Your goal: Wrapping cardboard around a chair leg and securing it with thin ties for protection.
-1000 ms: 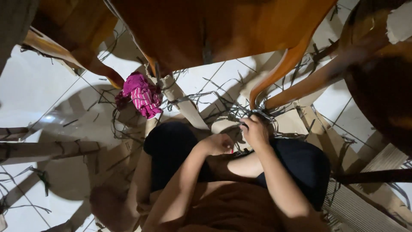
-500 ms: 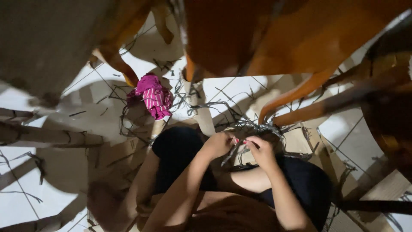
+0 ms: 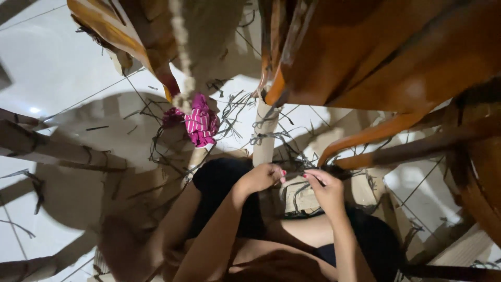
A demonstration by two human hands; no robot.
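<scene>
Here I am seeing both hands working close together over the lap, between the knees, handling thin dark strands (image 3: 295,175). The left hand (image 3: 262,177) is curled, its grip pinching one end of a strand between thumb and fingertips. The right hand (image 3: 327,189) is sitting just beside it, its grip also pressed together on the strands, with more of them trailing off beyond it toward the chair leg (image 3: 365,137).

I am judging this as the middle of a sorting or pulling-apart step: the strand is stretched between the two grips, and the tangle beyond the right grip looks not yet freed. Next, I think, the grips are needing to draw apart sideways while keeping their pinch, so the strand is coming out of the heap without snagging.

Room is tight. Just ahead of the grips a cardboard tube (image 3: 265,140) is standing on the tiled floor (image 3: 57,68), and above that hangs the orange wooden chair (image 3: 376,52), its curved leg coming down close to the right grip. More loose strands are lying scattered on the floor past the tube. To the left of the left grip, beyond the knee, a pink striped cloth (image 3: 200,124) is lying well apart. The freest space seems to be back toward the body and a little to the left, over the dark shorts (image 3: 219,183).
</scene>
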